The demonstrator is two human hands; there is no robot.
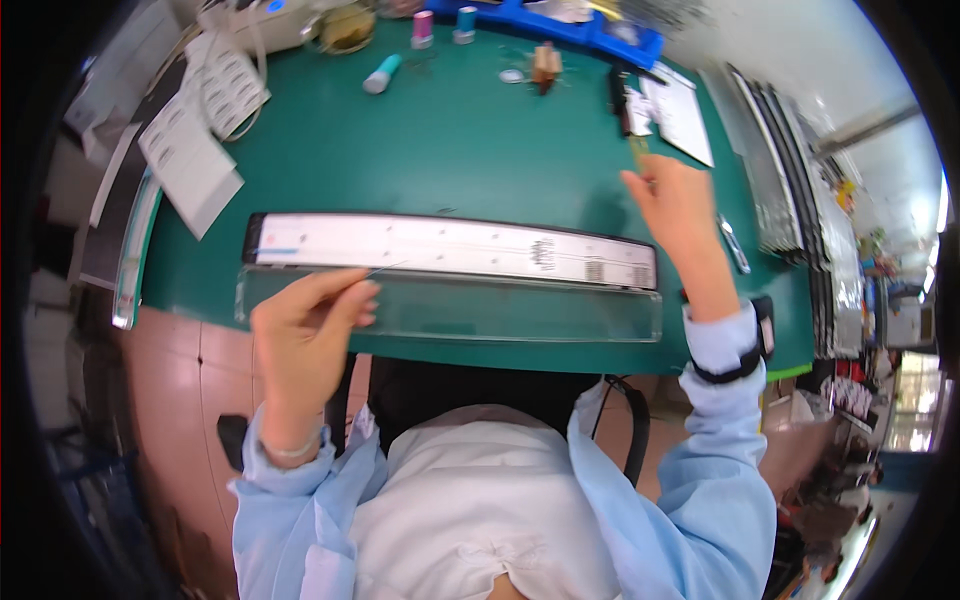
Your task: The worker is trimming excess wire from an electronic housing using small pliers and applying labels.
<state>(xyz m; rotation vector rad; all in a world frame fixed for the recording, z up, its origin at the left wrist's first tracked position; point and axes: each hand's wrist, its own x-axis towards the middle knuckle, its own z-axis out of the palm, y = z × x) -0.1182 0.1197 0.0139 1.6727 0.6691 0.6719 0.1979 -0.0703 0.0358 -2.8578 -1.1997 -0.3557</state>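
Note:
My left hand (310,325) is closed in a pinch at the left part of a long narrow tray. From its fingertips sticks out a thin, dark, needle-like strand (390,267). The tray has a black frame (450,217) and a white printed strip (440,243) inside. A clear plastic cover (500,312) lies along its near side. Farther right, my right hand (675,205) is closed above the table, fingertips at a small yellowish piece (638,148). Whether it grips that piece is unclear. Just beyond lies a dark-handled tool (619,98).
On the green table (480,130) stand a pink spool (422,30) and a blue spool (465,25); a teal tube (382,74) lies near them. Printed sheets (190,165) hang at left. A blue bin (580,30) is at the back, a cutter (735,245) at right.

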